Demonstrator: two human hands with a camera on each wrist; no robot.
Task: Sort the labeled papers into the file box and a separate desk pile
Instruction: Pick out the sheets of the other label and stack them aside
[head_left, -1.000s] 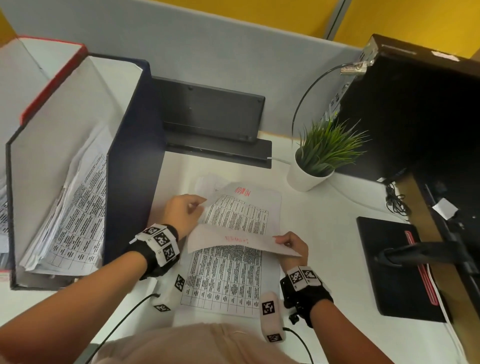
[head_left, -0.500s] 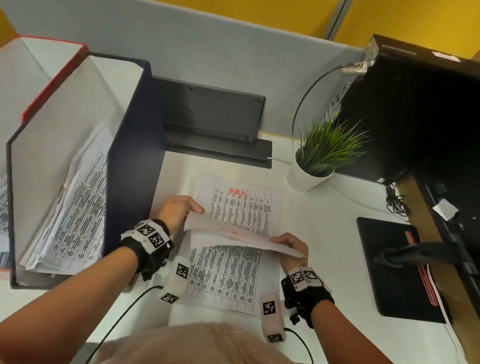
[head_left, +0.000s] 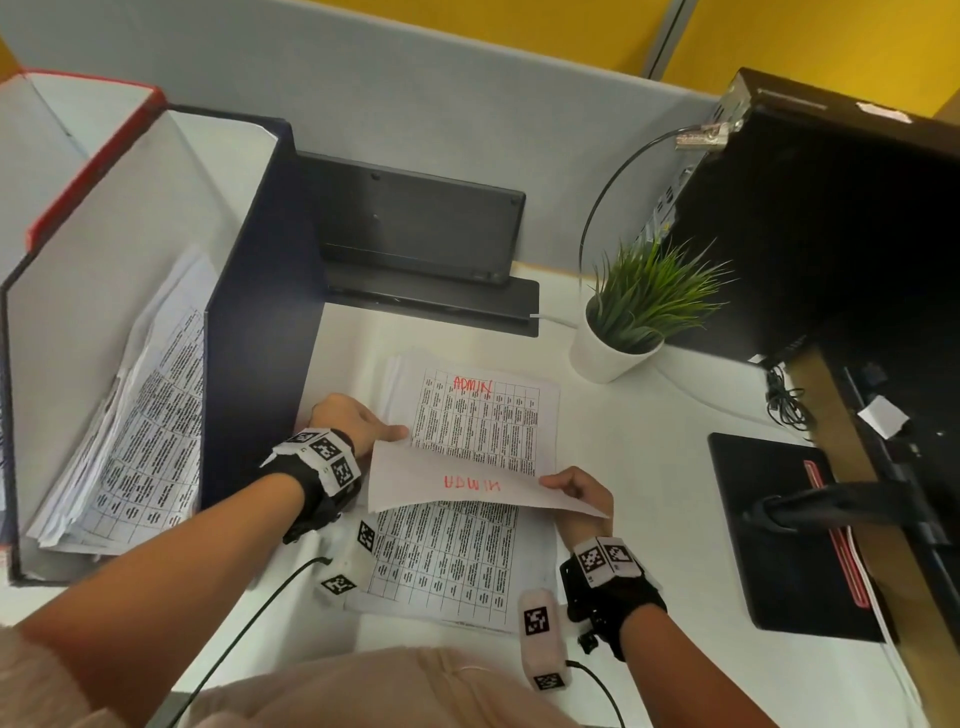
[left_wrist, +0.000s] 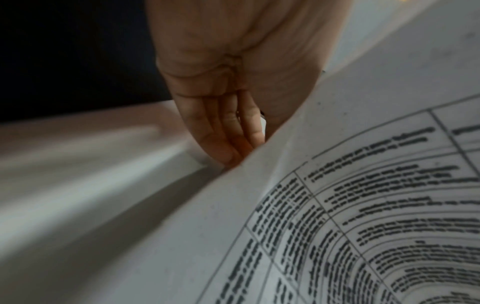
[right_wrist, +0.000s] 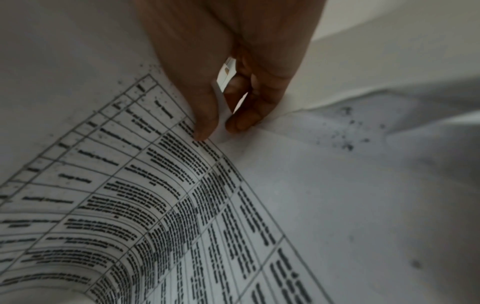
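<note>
Moved: top sheet (head_left: 467, 486) was folded back more, so "ADMIN" now shows on the next page.
Hands: left hand (head_left: 353, 421) and right hand (head_left: 576, 493) pinch its corners.
Done: papers are seen in file box (head_left: 249, 322).
Left: stack (head_left: 457, 545) waits at desk (head_left: 649, 467) front edge.

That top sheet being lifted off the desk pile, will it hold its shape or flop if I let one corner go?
Likely floppy: the lifted sheet already curls over between the left hand and right hand. Probably very light, since fingertip pinches carry it. The loose desk pile beneath looks uneven, so it may shift if dragged.
</note>
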